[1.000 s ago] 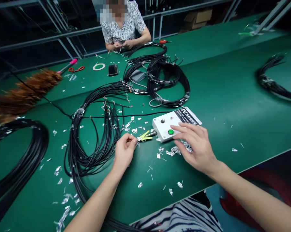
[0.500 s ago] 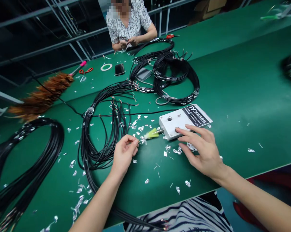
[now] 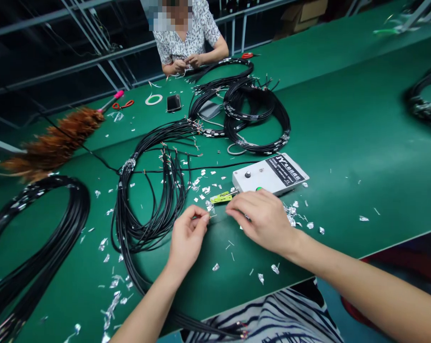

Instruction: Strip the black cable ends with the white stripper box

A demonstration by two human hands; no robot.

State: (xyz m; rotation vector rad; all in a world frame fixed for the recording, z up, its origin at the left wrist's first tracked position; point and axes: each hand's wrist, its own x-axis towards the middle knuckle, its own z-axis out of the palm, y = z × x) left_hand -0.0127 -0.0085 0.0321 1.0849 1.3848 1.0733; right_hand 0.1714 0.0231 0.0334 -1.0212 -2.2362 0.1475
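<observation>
My left hand (image 3: 190,233) is closed in a pinch on the thin end of a wire (image 3: 212,216), whose tip sticks out to the right. My right hand (image 3: 261,219) has its fingers drawn together, thumb close to the index finger, just right of that tip and apart from it. Nothing shows between its fingertips. Behind both hands, a yellow-green clip (image 3: 221,197) sits on the shaft of a white wire-twisting machine (image 3: 251,178) with a black knob. A green button (image 3: 259,189) on the box peeks out above my right hand.
Bundled black cables (image 3: 129,209) lie left of my hands, with more coils (image 3: 283,128) behind the box. Foil scraps (image 3: 274,269) litter the green table (image 3: 344,143). A feather duster (image 3: 61,138), red scissors (image 3: 122,105) and a phone (image 3: 173,103) lie farther back. Opposite sits a person (image 3: 187,43).
My right hand has left the button, moved left towards the wire tip and drawn its fingers together. The clip, blurred before, now looks sharp and still. My left hand keeps its pinch.
</observation>
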